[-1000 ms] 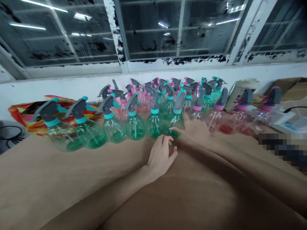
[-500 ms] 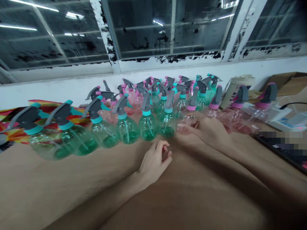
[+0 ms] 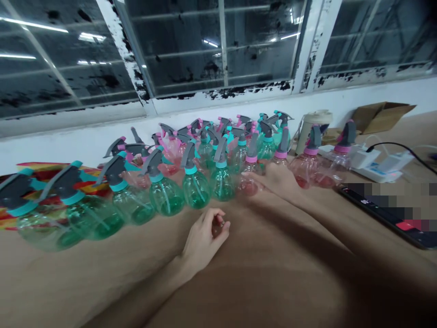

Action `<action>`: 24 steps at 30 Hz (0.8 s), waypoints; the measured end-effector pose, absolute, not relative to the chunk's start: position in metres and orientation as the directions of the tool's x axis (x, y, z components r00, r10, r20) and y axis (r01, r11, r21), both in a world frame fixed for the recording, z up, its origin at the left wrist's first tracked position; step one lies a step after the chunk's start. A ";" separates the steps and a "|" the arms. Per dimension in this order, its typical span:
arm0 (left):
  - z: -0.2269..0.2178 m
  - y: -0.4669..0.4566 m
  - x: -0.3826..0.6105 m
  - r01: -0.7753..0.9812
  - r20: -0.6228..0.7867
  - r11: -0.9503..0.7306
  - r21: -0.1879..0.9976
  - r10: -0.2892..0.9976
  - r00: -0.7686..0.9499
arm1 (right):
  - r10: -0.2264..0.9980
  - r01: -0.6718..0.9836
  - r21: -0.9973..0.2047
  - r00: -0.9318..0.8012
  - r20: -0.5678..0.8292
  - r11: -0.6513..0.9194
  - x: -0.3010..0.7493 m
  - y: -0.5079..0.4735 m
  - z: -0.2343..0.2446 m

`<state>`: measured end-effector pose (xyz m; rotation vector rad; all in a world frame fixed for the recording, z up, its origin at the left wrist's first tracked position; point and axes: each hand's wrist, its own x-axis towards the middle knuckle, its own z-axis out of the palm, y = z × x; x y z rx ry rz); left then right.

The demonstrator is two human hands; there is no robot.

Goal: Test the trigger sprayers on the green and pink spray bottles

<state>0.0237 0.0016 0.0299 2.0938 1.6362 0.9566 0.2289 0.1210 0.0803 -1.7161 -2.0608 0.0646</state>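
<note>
My right hand (image 3: 282,181) is wrapped around the body of a pink spray bottle (image 3: 248,187) with a grey trigger head and pink collar. The thumb lies across its front, and the other fingers are partly hidden behind it. To the left, a row of green spray bottles (image 3: 196,190) with turquoise collars curves toward me. My left hand (image 3: 206,237) hovers low over the wooden table (image 3: 259,278), in front of the green bottles. Its fingers are loosely curled, a gap shows between thumb and forefinger, and I see nothing held.
More pink bottles (image 3: 305,168) stand right of my right hand, and several pink and green ones crowd behind. A phone (image 3: 378,214), a white power strip (image 3: 375,171), an open cardboard box (image 3: 378,120) and a pale container (image 3: 314,125) are at right. Colourful cloth or wrapping (image 3: 44,165) lies at left.
The view has turned to the right, so everything sits further left. My right hand stays at the same pink spray bottle; my left hand keeps its loose curl.
</note>
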 end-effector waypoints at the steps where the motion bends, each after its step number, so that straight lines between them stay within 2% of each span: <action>1: 0.030 0.001 0.024 0.728 0.312 -0.297 0.618 0.943 0.119 | 0.943 0.926 -0.313 -0.110 0.313 0.212 0.229 0.117 0.081; 7: 0.034 0.001 0.024 0.669 0.344 -0.325 0.668 0.933 0.110 | 0.940 0.951 -0.214 -0.150 0.308 0.222 0.237 0.073 0.085; 13: 0.072 -0.009 0.033 0.523 0.369 -0.414 0.745 0.909 0.195 | 0.882 0.910 -0.121 -0.339 0.327 0.395 0.227 0.017 0.084; 16: 0.093 -0.022 0.041 0.472 0.324 -0.411 0.780 0.911 0.257 | 0.845 0.866 -0.134 -0.419 0.332 0.482 0.212 -0.004 0.082; 20: 0.103 -0.035 0.044 0.424 0.306 -0.375 0.824 0.926 0.223 | 0.744 0.740 -0.204 -0.535 0.400 0.641 0.189 -0.020 0.080; 24: 0.099 -0.032 0.036 0.396 0.359 -0.387 0.833 0.922 0.145 | 0.733 0.726 -0.228 -0.514 0.446 0.648 0.170 -0.019 0.074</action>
